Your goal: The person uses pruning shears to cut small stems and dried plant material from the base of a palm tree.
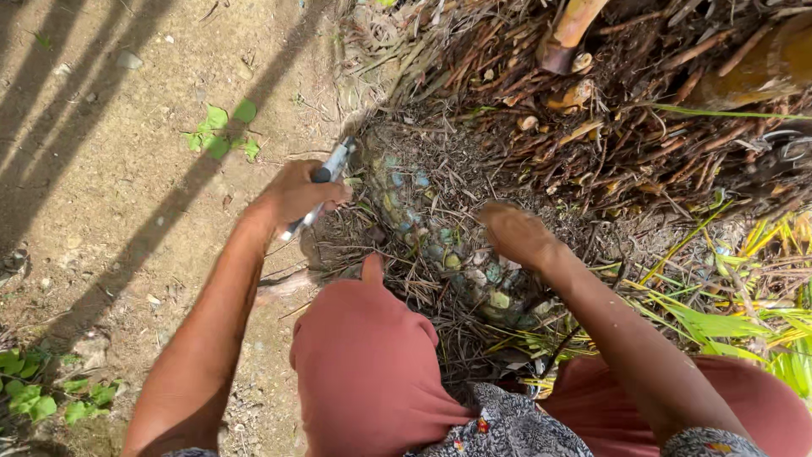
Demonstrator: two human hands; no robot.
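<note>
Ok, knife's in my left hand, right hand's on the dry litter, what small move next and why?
Probably sweep litter aside with the right hand first: dry fibres cover the pebbly patch, and the left hand holds the knife just off it.

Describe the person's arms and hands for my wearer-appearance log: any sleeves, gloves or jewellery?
Both forearms are bare, with no sleeves showing. The left hand and right hand wear no gloves; no rings, watch or bracelets are visible. Dusty soil seems to coat the right hand.
</note>
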